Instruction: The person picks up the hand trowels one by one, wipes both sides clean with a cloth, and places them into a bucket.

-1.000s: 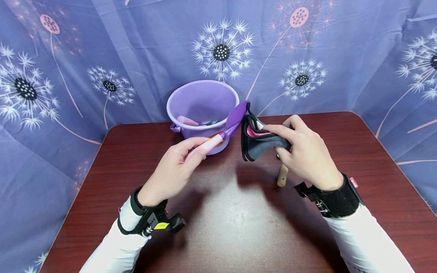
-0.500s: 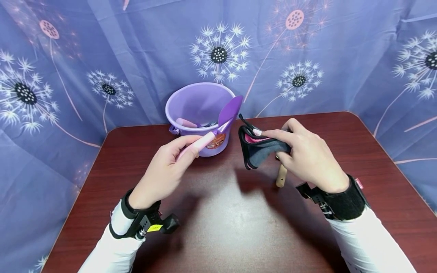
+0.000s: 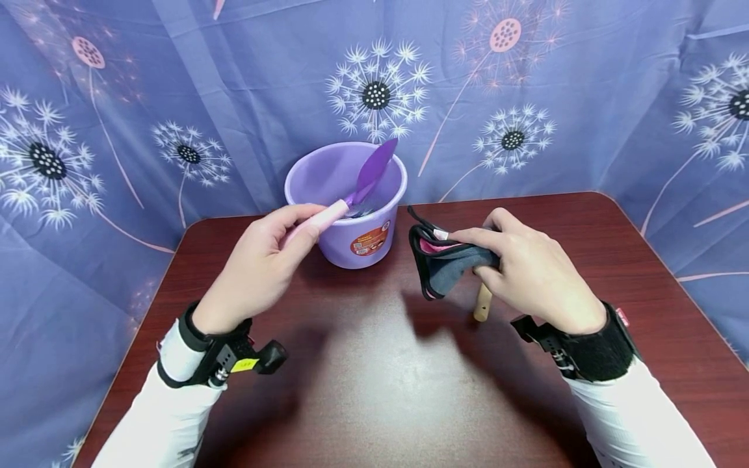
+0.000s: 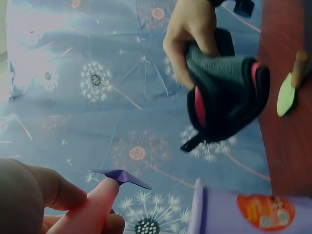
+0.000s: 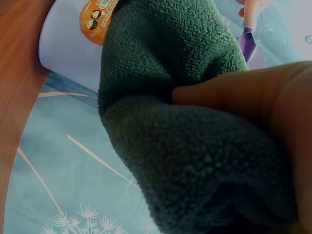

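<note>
My left hand (image 3: 251, 270) grips the pink handle of a small purple hand trowel (image 3: 373, 170), its blade slanting up over the mouth of a purple bucket (image 3: 339, 246). In the left wrist view the handle (image 4: 90, 212) sits between thumb and fingers. My right hand (image 3: 529, 270) pinches a folded dark grey fleecy cloth (image 3: 459, 265) with black edging, a pink inner side and a white tag. It hangs above the table, right of the bucket. The right wrist view shows the thumb pressing into the fleece (image 5: 175, 48).
Below my right hand a wooden-handled tool (image 3: 482, 303) lies on the brown table (image 3: 386, 364); the left wrist view shows its pale green blade (image 4: 286, 97). Something greyish (image 3: 361, 212) shows inside the bucket. A blue dandelion-print curtain (image 3: 246, 104) hangs behind the table.
My left hand has moved left, carrying the trowel from beside the cloth to over the bucket. The right hand keeps its hold on the cloth, which has sunk slightly.
</note>
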Motion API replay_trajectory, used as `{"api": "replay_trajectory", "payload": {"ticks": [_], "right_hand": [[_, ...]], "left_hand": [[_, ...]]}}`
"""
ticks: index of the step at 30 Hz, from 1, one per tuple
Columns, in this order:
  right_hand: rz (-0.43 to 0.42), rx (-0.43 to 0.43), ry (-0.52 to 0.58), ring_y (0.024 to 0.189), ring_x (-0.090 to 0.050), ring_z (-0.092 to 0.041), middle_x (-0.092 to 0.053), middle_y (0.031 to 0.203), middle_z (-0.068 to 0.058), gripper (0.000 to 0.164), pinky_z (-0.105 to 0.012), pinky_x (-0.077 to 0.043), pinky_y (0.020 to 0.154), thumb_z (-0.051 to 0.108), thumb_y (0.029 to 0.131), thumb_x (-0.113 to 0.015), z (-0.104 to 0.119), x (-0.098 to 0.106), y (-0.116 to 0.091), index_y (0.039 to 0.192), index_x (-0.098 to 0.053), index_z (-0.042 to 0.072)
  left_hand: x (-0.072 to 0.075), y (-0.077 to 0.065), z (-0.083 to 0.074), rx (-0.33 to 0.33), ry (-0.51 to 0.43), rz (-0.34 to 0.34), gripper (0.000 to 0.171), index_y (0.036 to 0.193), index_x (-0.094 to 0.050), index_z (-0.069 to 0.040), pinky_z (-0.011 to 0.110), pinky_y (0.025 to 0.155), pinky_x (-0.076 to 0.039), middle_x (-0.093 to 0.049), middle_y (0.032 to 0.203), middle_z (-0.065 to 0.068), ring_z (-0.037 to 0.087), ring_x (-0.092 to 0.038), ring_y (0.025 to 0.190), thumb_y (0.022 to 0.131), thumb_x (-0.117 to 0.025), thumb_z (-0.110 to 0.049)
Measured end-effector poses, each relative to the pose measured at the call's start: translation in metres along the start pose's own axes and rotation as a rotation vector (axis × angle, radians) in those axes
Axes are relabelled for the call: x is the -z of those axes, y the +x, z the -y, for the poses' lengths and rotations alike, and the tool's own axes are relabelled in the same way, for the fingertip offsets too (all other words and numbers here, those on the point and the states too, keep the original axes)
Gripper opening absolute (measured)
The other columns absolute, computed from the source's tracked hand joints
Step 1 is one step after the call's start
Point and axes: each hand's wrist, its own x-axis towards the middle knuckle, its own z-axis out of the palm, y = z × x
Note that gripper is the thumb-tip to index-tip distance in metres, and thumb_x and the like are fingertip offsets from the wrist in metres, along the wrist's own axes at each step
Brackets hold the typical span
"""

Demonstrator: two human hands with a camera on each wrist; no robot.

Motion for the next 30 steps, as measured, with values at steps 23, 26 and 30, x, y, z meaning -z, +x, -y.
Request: {"api": "replay_trajectory", "payload": {"ticks": [23, 26, 30], "right_hand": [[0.009, 0.000, 0.000, 0.066, -0.050, -0.013, -0.056, 0.104, 0.000, 0.055, -0.036, -0.040, 0.053, 0.003, 0.082, -0.079, 0.002, 0.006, -0.002, 0.131, -0.077, 0.029], [0.009, -0.001, 0.001, 0.066, -0.050, -0.013, -0.056, 0.104, 0.000, 0.056, -0.036, -0.040, 0.053, 0.003, 0.082, -0.078, 0.003, 0.007, -0.002, 0.131, -0.076, 0.030], [0.008, 0.004, 0.005, 0.066, -0.050, -0.013, -0.056, 0.104, 0.000, 0.055, -0.036, -0.040, 0.053, 0.002, 0.082, -0.078, 0.004, 0.007, -0.002, 0.130, -0.077, 0.030]], "left_hand": [[0.047, 0.084, 0.027, 0.043, 0.489, 0.247, 0.038, 0.135, -0.071, -0.006, 0.045, 0.088, -0.042, -0.062, 0.093, 0.012, 0.029, -0.056, 0.095, 0.107, -0.048, -0.020], [0.045, 0.097, 0.032, 0.053, 0.547, 0.317, 0.042, 0.136, -0.069, -0.003, 0.045, 0.089, -0.044, -0.067, 0.106, 0.014, 0.030, -0.057, 0.096, 0.104, -0.045, -0.014], [0.037, 0.113, 0.036, 0.077, 0.610, 0.397, 0.039, 0.133, -0.069, -0.001, 0.048, 0.094, -0.047, -0.070, 0.119, 0.017, 0.031, -0.061, 0.101, 0.105, -0.046, -0.016]]}}
